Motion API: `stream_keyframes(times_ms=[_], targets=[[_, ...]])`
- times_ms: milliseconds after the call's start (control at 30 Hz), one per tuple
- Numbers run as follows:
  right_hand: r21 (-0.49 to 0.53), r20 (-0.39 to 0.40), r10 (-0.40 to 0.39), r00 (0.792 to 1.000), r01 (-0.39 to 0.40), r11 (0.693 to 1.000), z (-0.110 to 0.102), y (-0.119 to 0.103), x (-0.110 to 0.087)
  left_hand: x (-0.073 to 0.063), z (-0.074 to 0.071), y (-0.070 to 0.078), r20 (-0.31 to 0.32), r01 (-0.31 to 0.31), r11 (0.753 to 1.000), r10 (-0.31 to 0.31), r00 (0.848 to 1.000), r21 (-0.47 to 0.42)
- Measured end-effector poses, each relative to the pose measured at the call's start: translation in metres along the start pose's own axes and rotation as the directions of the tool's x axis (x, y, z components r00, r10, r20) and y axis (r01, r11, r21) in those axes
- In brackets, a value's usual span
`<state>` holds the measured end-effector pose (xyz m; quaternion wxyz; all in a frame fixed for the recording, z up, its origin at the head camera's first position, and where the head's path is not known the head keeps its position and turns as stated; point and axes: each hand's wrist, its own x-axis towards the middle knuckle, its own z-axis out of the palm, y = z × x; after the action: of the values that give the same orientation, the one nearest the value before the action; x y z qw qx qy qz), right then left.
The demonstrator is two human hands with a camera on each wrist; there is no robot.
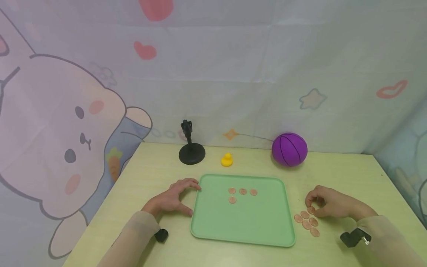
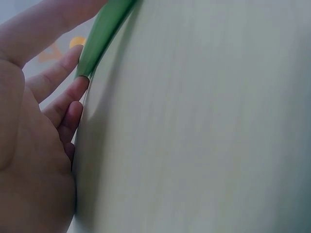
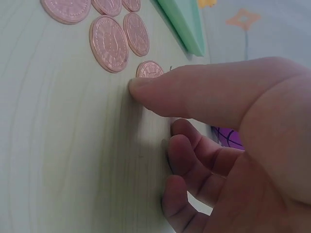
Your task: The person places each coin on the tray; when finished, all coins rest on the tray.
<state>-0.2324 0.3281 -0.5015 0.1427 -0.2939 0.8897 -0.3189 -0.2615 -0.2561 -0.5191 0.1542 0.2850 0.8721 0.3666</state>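
A light green tray (image 1: pixel 243 226) lies on the table, with several copper coins (image 1: pixel 242 191) near its upper middle. My left hand (image 1: pixel 173 198) is at the tray's left edge, fingers spread, with fingertips touching the green rim (image 2: pixel 99 39) in the left wrist view. To the right of the tray is a loose group of copper coins (image 1: pixel 306 224). My right hand (image 1: pixel 337 203) is over the group's far end, thumb and forefinger at the edges of one coin (image 3: pixel 149 69) that lies on the table. In the right wrist view the thumb hides the forefinger; the other fingers are curled.
Behind the tray stand a black round-based stand (image 1: pixel 191 152), a yellow rubber duck (image 1: pixel 227 160) and a purple ball (image 1: pixel 289 150) with black lines. A printed cloth backdrop (image 1: pixel 213 66) hangs along the table's back edge. Small black devices (image 1: pixel 355 237) are on both wrists.
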Motion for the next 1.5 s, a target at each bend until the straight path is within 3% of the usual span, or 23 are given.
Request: stream_keyframes(times_ms=[100, 267, 667, 900, 1133, 1300, 1500], targets=[[0.002, -0.009, 0.015, 1.0, -0.015, 1.0, 0.0, -0.001, -0.001, 0.0, 0.0, 0.0, 0.001, 0.004, 1.0, -0.004, 1.0, -0.001], [0.019, -0.028, -0.027, 0.999, 0.027, 0.999, 0.001, -0.002, -0.001, 0.001, 0.0, 0.0, 0.004, 0.014, 1.0, -0.014, 1.0, -0.014], [0.05, 0.011, -0.025, 1.0, 0.024, 0.998, 0.0, -0.006, 0.003, 0.0, 0.001, 0.001, 0.002, 0.012, 1.0, -0.012, 1.0, -0.025], [0.0, -0.043, -0.043, 0.998, 0.043, 0.999, -0.001, -0.006, 0.005, 0.0, 0.0, 0.002, 0.001, 0.002, 1.0, -0.002, 1.0, -0.013], [0.029, -0.056, -0.007, 0.998, 0.008, 1.0, -0.001, -0.005, 0.006, -0.001, 0.001, 0.001, 0.003, 0.0, 1.0, 0.0, 1.0, -0.014], [0.063, -0.08, -0.025, 0.997, 0.03, 0.998, -0.002, -0.004, 0.005, -0.002, 0.001, 0.002, 0.008, 0.013, 1.0, -0.013, 1.0, -0.02], [0.126, -0.099, 0.046, 0.994, -0.033, 0.991, -0.004, -0.009, 0.011, 0.0, -0.001, 0.004, 0.004, 0.002, 1.0, -0.002, 1.0, -0.016]])
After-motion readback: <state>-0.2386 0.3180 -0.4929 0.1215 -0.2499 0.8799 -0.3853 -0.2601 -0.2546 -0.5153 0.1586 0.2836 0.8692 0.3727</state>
